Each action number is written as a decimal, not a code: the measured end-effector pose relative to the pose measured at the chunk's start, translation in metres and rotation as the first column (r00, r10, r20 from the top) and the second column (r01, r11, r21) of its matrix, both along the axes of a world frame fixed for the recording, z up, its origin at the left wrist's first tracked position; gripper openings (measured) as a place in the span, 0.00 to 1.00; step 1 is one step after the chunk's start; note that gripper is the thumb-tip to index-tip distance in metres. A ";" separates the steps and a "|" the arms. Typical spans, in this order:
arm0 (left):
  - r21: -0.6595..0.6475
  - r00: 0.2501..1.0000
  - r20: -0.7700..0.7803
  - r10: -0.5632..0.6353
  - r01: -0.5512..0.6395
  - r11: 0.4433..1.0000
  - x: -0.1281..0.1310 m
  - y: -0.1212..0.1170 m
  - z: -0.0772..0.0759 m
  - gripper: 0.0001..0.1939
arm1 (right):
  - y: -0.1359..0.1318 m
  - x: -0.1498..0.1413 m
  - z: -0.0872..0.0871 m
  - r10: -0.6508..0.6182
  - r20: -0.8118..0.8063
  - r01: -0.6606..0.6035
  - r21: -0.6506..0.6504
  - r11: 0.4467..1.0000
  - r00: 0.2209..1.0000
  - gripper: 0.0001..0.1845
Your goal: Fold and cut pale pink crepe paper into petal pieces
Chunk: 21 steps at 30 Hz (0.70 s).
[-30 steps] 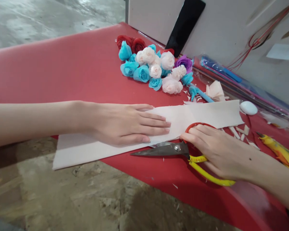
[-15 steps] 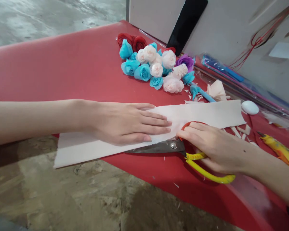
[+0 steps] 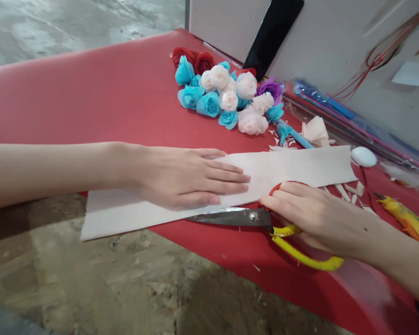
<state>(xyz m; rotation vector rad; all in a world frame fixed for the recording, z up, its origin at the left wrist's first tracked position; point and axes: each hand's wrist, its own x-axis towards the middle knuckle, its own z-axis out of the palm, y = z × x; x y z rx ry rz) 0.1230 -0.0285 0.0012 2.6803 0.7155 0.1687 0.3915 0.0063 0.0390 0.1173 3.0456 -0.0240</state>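
My left hand (image 3: 192,179) lies flat, fingers stretched, on a long strip of pale crepe paper (image 3: 296,167) and presses it against the red tabletop. The strip's left end hangs past the table edge over the floor. In my right hand (image 3: 307,214) is a pair of scissors (image 3: 230,217) with red and yellow handles, the fingers closed round the grip. Their blades point left and lie along the near edge of the paper, just below my left thumb. Part of the red handle is hidden by my fingers.
Paper roses in blue (image 3: 208,104), pale pink (image 3: 246,85), red and purple gather at the back. Beyond the strip are paper scraps, folded pale paper (image 3: 316,130) and a white egg-shaped object (image 3: 363,157). A yellow glue gun (image 3: 403,213) lies right; a black phone (image 3: 274,37) leans behind.
My right hand and the scissors have shifted slightly down and to the right, and a strip of bright blade now shows beside the paper edge. My left hand stays on the paper.
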 end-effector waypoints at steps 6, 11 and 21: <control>-0.013 1.000 0.018 -0.009 0.009 1.000 -0.001 0.000 0.000 0.24 | -0.006 -0.003 -0.001 -0.031 -0.028 0.032 0.038 0.999 0.999 0.16; -0.008 1.000 0.021 -0.008 0.009 1.000 -0.001 -0.001 0.000 0.24 | -0.007 -0.008 -0.001 -0.058 -0.013 0.058 0.037 0.998 0.998 0.16; 0.025 1.000 0.009 -0.019 0.018 1.000 0.000 0.000 0.000 0.24 | -0.005 -0.016 -0.004 -0.006 -0.062 0.008 0.037 0.999 0.998 0.18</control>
